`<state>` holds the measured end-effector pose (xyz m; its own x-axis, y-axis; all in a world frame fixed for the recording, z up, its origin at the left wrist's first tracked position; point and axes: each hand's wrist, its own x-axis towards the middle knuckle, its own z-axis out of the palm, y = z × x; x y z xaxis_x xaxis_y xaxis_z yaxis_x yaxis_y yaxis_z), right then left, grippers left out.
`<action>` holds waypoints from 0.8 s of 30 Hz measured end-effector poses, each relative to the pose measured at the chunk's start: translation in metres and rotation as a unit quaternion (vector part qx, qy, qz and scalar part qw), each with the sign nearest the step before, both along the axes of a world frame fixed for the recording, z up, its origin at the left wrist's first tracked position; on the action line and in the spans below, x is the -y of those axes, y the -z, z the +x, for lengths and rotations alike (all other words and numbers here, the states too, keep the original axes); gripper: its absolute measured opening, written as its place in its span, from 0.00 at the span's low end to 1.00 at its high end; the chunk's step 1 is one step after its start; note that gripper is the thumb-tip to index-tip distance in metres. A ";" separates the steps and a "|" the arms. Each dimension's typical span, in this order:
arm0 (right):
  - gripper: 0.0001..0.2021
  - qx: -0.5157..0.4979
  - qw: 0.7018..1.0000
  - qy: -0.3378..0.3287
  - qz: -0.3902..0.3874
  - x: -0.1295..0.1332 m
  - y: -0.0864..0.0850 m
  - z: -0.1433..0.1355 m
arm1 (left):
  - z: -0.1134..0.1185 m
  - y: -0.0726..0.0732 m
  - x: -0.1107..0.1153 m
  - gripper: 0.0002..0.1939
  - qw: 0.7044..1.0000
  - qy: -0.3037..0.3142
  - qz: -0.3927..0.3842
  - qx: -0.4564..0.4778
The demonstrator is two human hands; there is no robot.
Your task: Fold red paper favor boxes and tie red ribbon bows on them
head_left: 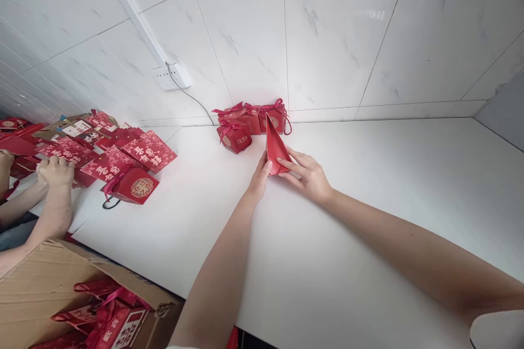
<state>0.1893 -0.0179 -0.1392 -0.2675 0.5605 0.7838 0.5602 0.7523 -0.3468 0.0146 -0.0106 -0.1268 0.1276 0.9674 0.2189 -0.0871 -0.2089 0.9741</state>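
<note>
Above the white table, a red folded paper box [275,147] is held tilted between my two hands, its inner side facing me. My left hand [259,177] grips its left edge, the thumb on the near inner face. My right hand [309,174] holds the right side, with fingers reaching onto the inside. Just behind it, against the wall, stand several finished red gift boxes [234,136] with ribbon bows and gold print. One of them is partly hidden by the box in my hands.
A co-worker's hands [57,172] rest by a pile of red printed cards and boxes [110,155] on the left. An open cardboard carton [36,270] with red gift boxes stands at the lower left. A cable runs from a wall socket [172,76] to behind the boxes.
</note>
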 end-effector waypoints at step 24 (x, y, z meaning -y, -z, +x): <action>0.11 0.019 0.998 0.015 0.050 0.004 -0.007 -0.003 | 0.002 -0.005 0.007 0.27 0.998 0.036 0.028 -0.046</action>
<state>0.1864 -0.0217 -0.1320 -0.2827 0.4884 0.8255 0.5943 0.7648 -0.2489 0.0165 -0.0177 -0.1213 0.2179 0.9417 0.2563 -0.0143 -0.2595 0.9656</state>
